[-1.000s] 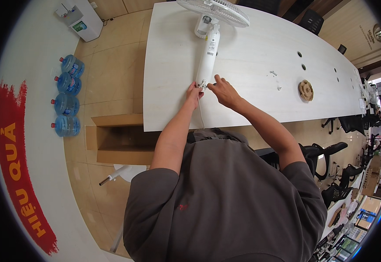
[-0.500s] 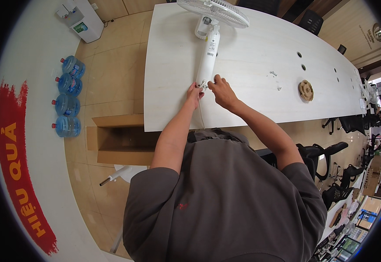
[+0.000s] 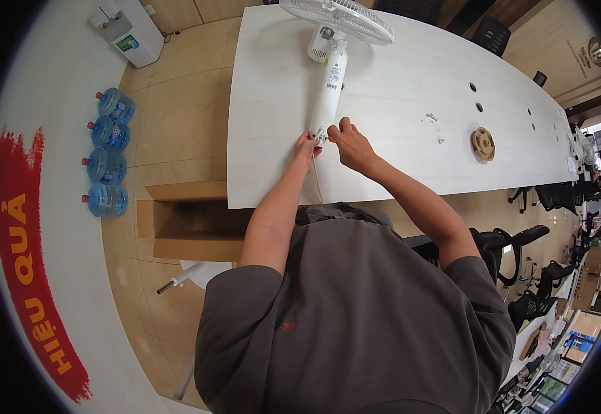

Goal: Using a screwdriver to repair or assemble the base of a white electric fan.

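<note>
A white pedestal fan (image 3: 326,96) lies on the white table (image 3: 397,152), its caged head (image 3: 338,17) at the far end. My left hand (image 3: 306,150) is closed round the lower end of its post, where small fittings show and a thin white cord (image 3: 316,178) runs toward me. My right hand (image 3: 352,145) is closed just right of that end, with a small red thing between its fingers, too small to make out. Farther right lie small loose white pieces (image 3: 431,117) and a round brown moulded part (image 3: 482,143).
An open cardboard box (image 3: 183,248) is left below the table, with a white stand (image 3: 197,269) on the floor beside it. Blue water bottles (image 3: 106,164) and a water dispenser (image 3: 135,38) are along the left wall. Black chairs (image 3: 521,238) stand at the right.
My right fingers have shifted slightly at the post's end, and the red thing between them shows more clearly. My left hand and the fan stay in place.
</note>
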`<action>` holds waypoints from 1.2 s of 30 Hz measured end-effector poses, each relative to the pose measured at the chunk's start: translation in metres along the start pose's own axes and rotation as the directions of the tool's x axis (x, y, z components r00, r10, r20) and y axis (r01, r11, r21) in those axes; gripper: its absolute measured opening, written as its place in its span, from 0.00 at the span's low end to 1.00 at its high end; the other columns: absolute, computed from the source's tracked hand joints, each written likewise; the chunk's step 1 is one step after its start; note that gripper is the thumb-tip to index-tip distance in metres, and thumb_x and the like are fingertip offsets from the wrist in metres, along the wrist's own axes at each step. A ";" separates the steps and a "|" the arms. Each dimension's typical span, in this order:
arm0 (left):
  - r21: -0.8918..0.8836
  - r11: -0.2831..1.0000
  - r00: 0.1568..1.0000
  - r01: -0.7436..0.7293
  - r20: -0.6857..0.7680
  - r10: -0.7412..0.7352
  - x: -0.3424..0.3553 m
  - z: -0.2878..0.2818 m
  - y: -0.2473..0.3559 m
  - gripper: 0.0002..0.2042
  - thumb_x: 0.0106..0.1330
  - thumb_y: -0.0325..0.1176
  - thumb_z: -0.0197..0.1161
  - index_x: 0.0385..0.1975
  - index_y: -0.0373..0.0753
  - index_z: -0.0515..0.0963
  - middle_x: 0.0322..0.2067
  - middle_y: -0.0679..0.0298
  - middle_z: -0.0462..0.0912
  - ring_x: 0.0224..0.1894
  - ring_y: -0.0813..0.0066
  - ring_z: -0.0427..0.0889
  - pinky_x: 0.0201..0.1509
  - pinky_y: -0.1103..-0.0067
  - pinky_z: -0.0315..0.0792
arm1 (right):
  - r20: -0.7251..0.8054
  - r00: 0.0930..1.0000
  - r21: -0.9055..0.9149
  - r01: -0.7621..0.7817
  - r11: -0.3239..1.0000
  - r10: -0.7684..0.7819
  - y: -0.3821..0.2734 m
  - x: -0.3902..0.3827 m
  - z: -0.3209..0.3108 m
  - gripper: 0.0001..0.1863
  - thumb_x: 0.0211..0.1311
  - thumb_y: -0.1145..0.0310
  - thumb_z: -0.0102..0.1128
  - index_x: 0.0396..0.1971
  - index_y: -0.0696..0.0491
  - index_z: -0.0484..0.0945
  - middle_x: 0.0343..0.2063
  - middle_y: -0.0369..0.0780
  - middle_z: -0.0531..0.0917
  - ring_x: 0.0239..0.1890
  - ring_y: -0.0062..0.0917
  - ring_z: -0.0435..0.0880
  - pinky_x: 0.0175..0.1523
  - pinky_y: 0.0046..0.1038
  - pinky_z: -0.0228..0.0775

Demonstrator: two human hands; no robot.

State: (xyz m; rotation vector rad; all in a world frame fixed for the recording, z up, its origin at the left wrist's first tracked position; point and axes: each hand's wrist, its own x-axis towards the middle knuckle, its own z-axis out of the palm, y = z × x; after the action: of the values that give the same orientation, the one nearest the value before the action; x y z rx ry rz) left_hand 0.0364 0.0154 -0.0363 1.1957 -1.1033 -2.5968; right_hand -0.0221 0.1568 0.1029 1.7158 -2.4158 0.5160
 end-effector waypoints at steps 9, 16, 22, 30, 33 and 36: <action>0.008 1.000 0.999 -0.016 -0.029 0.016 0.005 -0.002 -0.005 0.34 0.62 0.20 0.55 0.70 0.45 0.54 0.56 0.65 0.71 0.44 0.70 0.78 0.49 0.73 0.75 | 0.366 0.781 0.018 -0.550 0.835 0.506 -0.017 0.005 -0.019 0.15 0.61 0.70 0.60 0.45 0.55 0.68 0.40 0.51 0.72 0.46 0.47 0.77 0.45 0.45 0.74; 0.003 1.000 1.000 -0.013 -0.017 0.013 0.007 -0.002 -0.004 0.33 0.62 0.20 0.55 0.69 0.45 0.56 0.55 0.65 0.71 0.45 0.69 0.78 0.49 0.72 0.75 | 0.253 0.966 0.051 0.039 0.998 -0.051 0.009 -0.006 -0.008 0.19 0.56 0.74 0.63 0.47 0.55 0.69 0.45 0.51 0.71 0.55 0.47 0.69 0.55 0.45 0.67; -0.013 1.000 0.999 -0.014 -0.040 0.014 0.005 -0.006 -0.005 0.34 0.60 0.20 0.56 0.69 0.45 0.57 0.55 0.64 0.72 0.43 0.70 0.78 0.48 0.73 0.74 | 0.202 0.825 0.021 -0.542 0.840 0.528 -0.010 0.001 -0.023 0.25 0.61 0.60 0.64 0.47 0.61 0.65 0.39 0.58 0.72 0.30 0.51 0.83 0.28 0.42 0.77; -0.025 1.000 1.000 -0.002 -0.028 0.001 0.007 -0.004 -0.005 0.34 0.60 0.20 0.56 0.69 0.45 0.57 0.55 0.64 0.72 0.43 0.70 0.78 0.49 0.72 0.74 | 0.145 0.920 0.119 -0.380 0.917 0.363 0.005 -0.014 -0.005 0.14 0.61 0.67 0.62 0.39 0.60 0.69 0.37 0.53 0.73 0.31 0.48 0.81 0.33 0.42 0.76; -0.022 1.000 1.000 0.001 -0.028 -0.002 0.006 -0.005 -0.006 0.32 0.62 0.20 0.55 0.68 0.44 0.58 0.55 0.64 0.72 0.49 0.68 0.77 0.53 0.70 0.74 | 0.115 0.936 0.147 -0.347 0.926 0.332 -0.001 -0.013 -0.007 0.12 0.60 0.70 0.61 0.38 0.60 0.70 0.37 0.51 0.72 0.33 0.47 0.81 0.34 0.42 0.76; -0.036 0.999 1.000 -0.007 -0.005 0.007 0.009 -0.008 -0.007 0.33 0.60 0.20 0.56 0.68 0.44 0.58 0.52 0.63 0.75 0.43 0.70 0.79 0.50 0.72 0.74 | 0.106 0.938 0.157 -0.343 0.926 0.330 -0.005 -0.012 -0.010 0.12 0.60 0.71 0.61 0.39 0.59 0.70 0.37 0.51 0.72 0.33 0.47 0.81 0.35 0.42 0.76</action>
State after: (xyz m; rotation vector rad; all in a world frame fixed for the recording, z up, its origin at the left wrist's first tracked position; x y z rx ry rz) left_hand 0.0377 0.0128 -0.0497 1.1879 -1.0532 -2.5962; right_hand -0.0139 0.1698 0.1091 1.4002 -2.8166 0.7329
